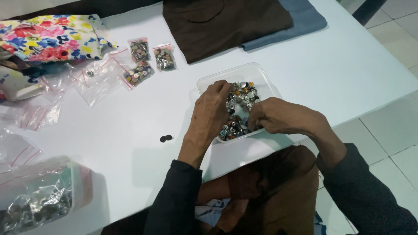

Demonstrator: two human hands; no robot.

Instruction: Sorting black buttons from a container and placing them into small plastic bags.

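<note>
Inside the diagonally lying tray (pixel 209 80), both hands' curled fingers (pixel 224 89) dig among buttons (pixel 241 93), grip hidden.

— How many filled button bags (pixel 140 50) do you count?
— Three, beside several empty bags (pixel 96 82). You've one white tray (pixel 261 72), two loose dark buttons (pixel 166 138), and two folded cloths (pixel 226 24).

Fingers (pixel 254 123) of both hands buried among tiny, indistinct buttons (pixel 240 98); bag (pixel 35 200) cut off at left edge.
</note>
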